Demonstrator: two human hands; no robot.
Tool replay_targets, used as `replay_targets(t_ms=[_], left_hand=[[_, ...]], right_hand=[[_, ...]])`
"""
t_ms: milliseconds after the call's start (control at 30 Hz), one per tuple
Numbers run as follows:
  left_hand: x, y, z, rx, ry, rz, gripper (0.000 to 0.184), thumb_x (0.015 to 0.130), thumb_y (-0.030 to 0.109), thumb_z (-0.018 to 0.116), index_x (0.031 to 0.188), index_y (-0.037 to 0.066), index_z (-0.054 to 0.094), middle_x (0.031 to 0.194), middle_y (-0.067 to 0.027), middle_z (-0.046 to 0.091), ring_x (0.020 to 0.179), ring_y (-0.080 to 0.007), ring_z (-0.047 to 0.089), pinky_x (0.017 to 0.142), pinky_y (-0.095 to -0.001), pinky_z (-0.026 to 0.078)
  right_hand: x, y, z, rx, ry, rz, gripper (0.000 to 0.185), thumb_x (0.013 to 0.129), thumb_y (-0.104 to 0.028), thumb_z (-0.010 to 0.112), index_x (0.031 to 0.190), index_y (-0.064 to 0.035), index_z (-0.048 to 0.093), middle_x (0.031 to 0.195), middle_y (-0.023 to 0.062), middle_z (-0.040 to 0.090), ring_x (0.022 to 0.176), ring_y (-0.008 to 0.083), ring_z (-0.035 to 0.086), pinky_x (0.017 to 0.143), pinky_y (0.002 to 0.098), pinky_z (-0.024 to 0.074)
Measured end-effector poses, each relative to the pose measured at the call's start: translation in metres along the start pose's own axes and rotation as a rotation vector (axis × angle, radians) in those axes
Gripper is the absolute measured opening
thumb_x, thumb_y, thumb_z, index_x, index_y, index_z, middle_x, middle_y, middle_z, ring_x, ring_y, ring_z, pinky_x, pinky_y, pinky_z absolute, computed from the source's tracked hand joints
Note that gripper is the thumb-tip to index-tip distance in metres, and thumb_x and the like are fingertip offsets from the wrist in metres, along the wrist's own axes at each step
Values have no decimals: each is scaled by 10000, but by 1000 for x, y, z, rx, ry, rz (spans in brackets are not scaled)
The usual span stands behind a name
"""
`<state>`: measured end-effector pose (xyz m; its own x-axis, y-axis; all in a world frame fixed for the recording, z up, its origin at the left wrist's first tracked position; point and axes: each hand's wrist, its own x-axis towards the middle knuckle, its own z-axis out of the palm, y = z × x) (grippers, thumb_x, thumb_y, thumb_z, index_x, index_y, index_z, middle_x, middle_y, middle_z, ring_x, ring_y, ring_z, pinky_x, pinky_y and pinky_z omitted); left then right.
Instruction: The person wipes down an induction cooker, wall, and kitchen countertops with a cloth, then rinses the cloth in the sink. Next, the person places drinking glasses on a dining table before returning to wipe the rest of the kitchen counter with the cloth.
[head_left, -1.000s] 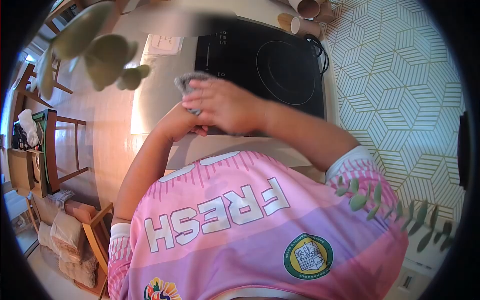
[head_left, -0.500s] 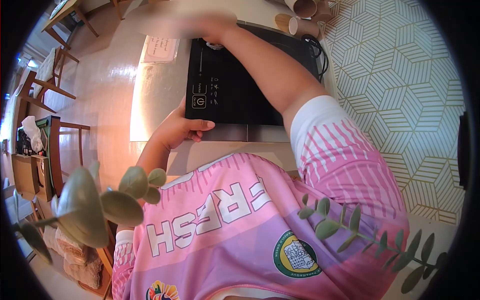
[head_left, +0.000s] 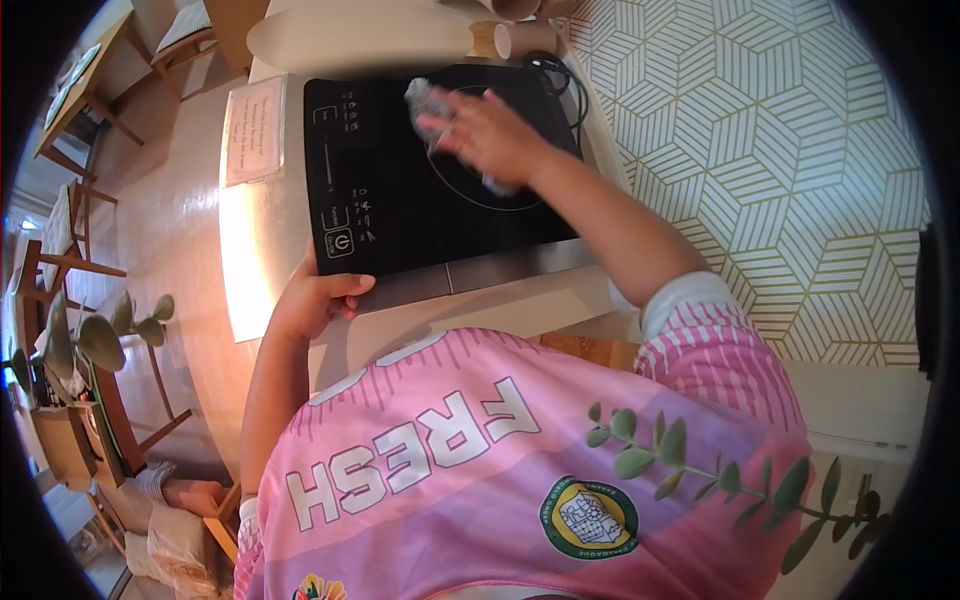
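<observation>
A black induction cooktop (head_left: 400, 225) with a round ring marking and a touch panel lies on a light counter. My right hand (head_left: 490, 138) is over the ring, its fingers somewhat spread and pressing a grey cloth (head_left: 428, 100) against the glass. Part of the cloth also shows under the palm. At the cooktop's near left corner, my left hand (head_left: 322, 297) grips the edge, thumb along the front side and fingers partly hidden.
A printed card (head_left: 255, 130) lies left of the cooktop. Brown cups (head_left: 525, 40) and a coiled black cable (head_left: 570, 90) are at the back right. Patterned wall tiles line the right. Chairs stand at left. Blurred leaves (head_left: 100, 340) cross the view.
The right hand first left the left hand with the cloth, reached to the cooktop's far side, then came back over the ring. The left hand has stayed at the near corner since half a second ago.
</observation>
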<state>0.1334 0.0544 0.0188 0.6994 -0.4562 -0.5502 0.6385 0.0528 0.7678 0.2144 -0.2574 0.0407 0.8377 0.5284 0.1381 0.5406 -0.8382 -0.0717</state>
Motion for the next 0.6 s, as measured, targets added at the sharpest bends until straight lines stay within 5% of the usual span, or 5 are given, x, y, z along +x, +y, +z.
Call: replay_targets(t_ms=[100,267,367,433,600], left_hand=[[1,1,-2,-4,-12,-6,657,656,-15,723,1232,70,418,737,-51,568,517,-146,535,451,-259,426],[4,-3,-4,6,-39,-27,627,655,-21,728,1199,77,433,747,-40,569,530,-136,528,455,-253,421],[0,-3,3,-33,12,27,596,653,-30,729,1166,82,446,762,-31,568,559,-129,529,470,-255,424],[-1,-3,5,-41,16,45,578,655,-38,728,1147,88,452,769,-24,563,579,-125,527,485,-255,426],[0,-5,5,-40,1,30,560,652,-42,724,1129,90,462,757,-21,556,563,-127,517,476,-250,412]], right_hand=[[19,67,-2,-110,-83,232,442,973,-467,291,1355,-319,457,1450,125,362,1305,298,387,1080,553,227],[26,125,37,-579,412,217,466,973,-404,337,1336,-152,486,1368,163,441,1264,340,416,1073,520,263],[20,65,21,-71,197,153,448,951,-335,422,1275,-38,514,1367,171,447,1271,357,407,1071,462,299],[6,-9,13,-73,159,66,404,925,-284,483,1202,1,553,1373,179,446,1283,360,396,1068,421,319],[-37,-123,5,172,260,-89,361,920,-350,497,1182,-136,624,1358,138,475,1272,334,417,1046,448,328]])
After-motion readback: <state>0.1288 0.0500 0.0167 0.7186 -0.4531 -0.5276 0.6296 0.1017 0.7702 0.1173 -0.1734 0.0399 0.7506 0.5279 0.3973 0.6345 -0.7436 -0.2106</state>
